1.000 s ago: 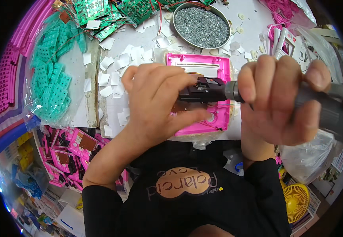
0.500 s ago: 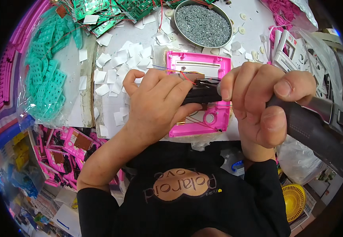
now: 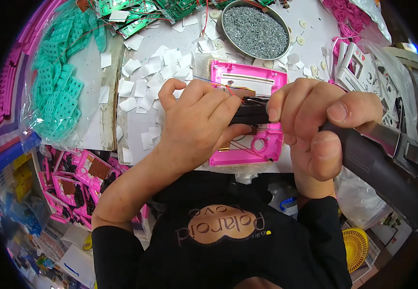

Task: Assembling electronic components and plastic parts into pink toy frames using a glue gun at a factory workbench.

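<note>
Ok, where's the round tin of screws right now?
In the head view the round tin of screws sits at the top centre of the white table, just beyond the pink plastic case and right of the green circuit boards.

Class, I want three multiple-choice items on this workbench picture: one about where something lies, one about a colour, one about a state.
1. Where is the round tin of small grey screws?
A. beyond the pink casing
B. on the person's lap
C. inside the bag of green parts

2. What colour is the casing under the hands?
A. yellow
B. pink
C. white

3. What is the right hand doing?
A. lying flat and open
B. gripping the dark power screwdriver
C. holding a paper slip

Answers:
1 A: the round tin sits past the pink casing.
2 B: its frame is bright pink.
3 B: the right hand wraps the power screwdriver; the left hand steadies its tip.
</note>
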The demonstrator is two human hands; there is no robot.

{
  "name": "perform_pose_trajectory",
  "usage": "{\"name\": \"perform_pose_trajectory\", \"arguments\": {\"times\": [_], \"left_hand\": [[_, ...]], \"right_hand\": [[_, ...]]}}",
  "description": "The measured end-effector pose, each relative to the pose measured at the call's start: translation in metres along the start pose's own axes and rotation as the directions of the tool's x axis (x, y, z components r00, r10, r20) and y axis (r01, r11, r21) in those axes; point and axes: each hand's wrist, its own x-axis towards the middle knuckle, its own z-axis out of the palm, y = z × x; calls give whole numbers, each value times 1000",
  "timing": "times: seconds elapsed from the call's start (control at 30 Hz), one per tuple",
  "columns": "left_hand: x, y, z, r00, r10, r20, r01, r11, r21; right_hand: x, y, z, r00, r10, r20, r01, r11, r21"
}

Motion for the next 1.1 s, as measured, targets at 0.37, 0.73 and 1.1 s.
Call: {"name": "perform_pose_trajectory", "arguments": {"times": [0.37, 0.73, 1.1], "left_hand": [[-3, -1, 4, 1000, -7, -17, 7, 1000, -6], [-2, -7, 9, 998, 55, -44, -58, 996, -63], [-5, -12, 2, 995, 45, 87, -42, 998, -37]], "right_hand": [[-2, -1, 3, 999, -20, 43, 21, 1000, -22], [6, 4, 12, 998, 60, 17, -58, 993, -99], [-40, 12, -43, 911, 355, 211, -52, 606, -794]]}}
